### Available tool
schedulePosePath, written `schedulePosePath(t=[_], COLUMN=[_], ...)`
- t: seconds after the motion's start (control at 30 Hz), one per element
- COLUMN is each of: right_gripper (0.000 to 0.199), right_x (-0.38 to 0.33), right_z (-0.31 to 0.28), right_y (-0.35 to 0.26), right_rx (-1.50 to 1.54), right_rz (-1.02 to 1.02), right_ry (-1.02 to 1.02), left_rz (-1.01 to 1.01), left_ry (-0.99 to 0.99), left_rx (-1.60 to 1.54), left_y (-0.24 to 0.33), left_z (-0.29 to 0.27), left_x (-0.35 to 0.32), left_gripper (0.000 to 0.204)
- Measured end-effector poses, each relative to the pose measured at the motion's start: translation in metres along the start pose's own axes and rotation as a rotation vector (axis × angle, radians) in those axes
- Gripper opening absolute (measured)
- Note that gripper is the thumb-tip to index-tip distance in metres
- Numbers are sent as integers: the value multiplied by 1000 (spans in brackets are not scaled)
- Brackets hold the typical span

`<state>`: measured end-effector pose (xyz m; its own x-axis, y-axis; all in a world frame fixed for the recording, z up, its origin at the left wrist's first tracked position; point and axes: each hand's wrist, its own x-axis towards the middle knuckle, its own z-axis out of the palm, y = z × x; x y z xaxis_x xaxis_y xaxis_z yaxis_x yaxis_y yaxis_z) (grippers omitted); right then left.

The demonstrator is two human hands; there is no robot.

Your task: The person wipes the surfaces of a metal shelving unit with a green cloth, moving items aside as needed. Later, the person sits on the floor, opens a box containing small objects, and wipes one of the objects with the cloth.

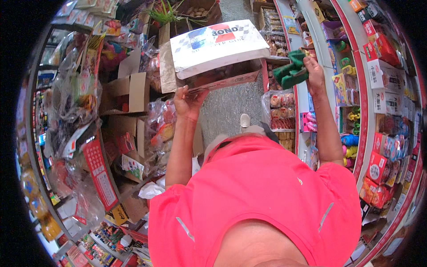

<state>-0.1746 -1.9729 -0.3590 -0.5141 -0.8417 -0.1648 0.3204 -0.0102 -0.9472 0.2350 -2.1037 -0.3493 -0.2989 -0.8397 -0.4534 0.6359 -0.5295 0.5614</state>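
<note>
My left hand (188, 103) is closed on the lower left edge of a cardboard box (231, 79), held out in front of me over the aisle. The box has a white printed top (218, 58) with red and blue shapes, and a dark gap shows along its near side. What lies inside cannot be made out. Away to the right, my right hand (315, 73) grips a crumpled dark green cloth (291, 71), which hangs beside the right-hand shelves, apart from the box.
Shelves (356, 58) of small packaged goods run along my right. On the left stand open cardboard boxes (126, 95), clear plastic bags (73, 95) and packaged snacks (162, 129). A green leafy plant (164, 13) sits beyond the box. Grey floor (231, 107) shows between the two sides.
</note>
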Motion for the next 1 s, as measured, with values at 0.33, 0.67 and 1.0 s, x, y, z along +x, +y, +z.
schedulePosePath(t=[0.33,0.67,1.0], right_gripper=[31,33,30], right_x=[151,375,629], right_z=[69,109,21], right_y=[-104,-116,-137], right_rx=[-204,-1094,-944], right_rz=[-313,-754,-343], right_ry=[-120,-80,355], left_rz=[-228,-225,-270], left_ry=[-207,-272,-262], left_rx=[-54,52,313], left_y=[0,16,66], left_z=[91,180,321], left_x=[149,372,545], left_gripper=[49,41,36])
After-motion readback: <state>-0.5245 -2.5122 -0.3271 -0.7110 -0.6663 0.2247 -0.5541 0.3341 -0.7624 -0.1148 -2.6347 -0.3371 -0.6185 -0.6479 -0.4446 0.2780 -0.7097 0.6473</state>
